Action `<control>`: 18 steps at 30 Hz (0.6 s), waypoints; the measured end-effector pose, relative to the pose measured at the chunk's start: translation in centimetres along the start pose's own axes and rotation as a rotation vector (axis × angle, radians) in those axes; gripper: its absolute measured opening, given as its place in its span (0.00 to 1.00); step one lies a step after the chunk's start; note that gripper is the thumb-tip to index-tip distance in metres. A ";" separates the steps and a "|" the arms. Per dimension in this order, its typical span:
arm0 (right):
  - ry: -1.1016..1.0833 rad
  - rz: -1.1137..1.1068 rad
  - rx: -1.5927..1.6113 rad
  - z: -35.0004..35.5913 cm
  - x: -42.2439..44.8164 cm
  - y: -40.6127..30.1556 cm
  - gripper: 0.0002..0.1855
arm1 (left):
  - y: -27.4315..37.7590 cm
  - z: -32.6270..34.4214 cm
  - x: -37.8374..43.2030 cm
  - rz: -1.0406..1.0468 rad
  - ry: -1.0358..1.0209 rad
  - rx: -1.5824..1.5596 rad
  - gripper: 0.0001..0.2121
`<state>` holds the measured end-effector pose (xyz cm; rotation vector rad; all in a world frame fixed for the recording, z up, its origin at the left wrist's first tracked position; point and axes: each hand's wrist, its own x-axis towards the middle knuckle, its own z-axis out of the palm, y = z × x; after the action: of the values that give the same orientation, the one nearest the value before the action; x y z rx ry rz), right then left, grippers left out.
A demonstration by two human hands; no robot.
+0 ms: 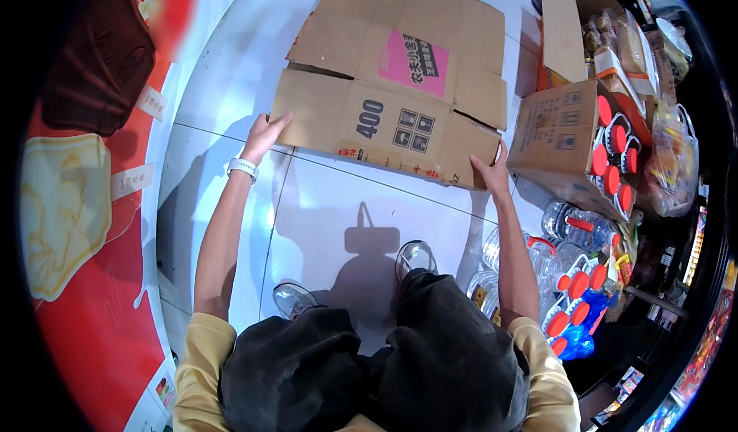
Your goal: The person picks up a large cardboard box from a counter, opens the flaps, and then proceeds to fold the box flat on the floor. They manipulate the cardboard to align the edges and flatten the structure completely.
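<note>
A brown cardboard box [323, 103], opened out flat with its flaps spread, lies in front of me. It bears a pink printed patch, black figures and handling symbols. My left hand [267, 135] grips its near left corner, thumb on top and the fingers hidden underneath. At the near right corner, my right hand [493, 169] pinches the edge of a flap between thumb and fingers. Slits separate the side flaps from the middle panel. The near edge seems slightly raised from the tiled floor [328, 201].
To the right stand a carton of red-capped bottles [548, 132], clear water bottles [576, 224], an open box of packaged food [562, 34] and a filled plastic bag [671, 161]. A red printed display [132, 247] runs along the left. My shoes [294, 299] are below.
</note>
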<state>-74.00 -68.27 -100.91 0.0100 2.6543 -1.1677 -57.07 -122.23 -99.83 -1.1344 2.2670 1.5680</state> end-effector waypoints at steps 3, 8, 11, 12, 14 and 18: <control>-0.142 0.152 0.113 -1.4 -0.3 -0.3 0.52 | -0.9 -0.8 -1.8 -0.080 -0.075 -0.097 0.33; -0.243 -0.048 0.170 -2.9 -4.3 -0.8 0.53 | -1.7 -3.0 -6.5 -0.228 -0.174 -0.085 0.29; -0.359 -0.043 0.104 -4.1 -6.4 -0.4 0.56 | -3.8 -4.8 -9.8 -0.266 -0.224 -0.112 0.30; -0.403 -0.065 0.053 -4.5 -7.4 -0.4 0.57 | -4.1 -5.5 -11.5 -0.276 -0.232 -0.118 0.30; -0.496 -0.015 0.085 -5.5 -9.7 -1.3 0.57 | -4.3 -7.0 -14.7 -0.297 -0.254 -0.130 0.29; -0.623 0.171 0.056 -8.9 -13.0 -6.6 0.57 | -6.8 -11.8 -19.7 -0.143 -0.351 -0.345 0.23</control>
<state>-63.95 -65.12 -87.43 -0.0985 2.0324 -0.9871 -35.56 -123.73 -89.43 -0.9691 1.7017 1.9673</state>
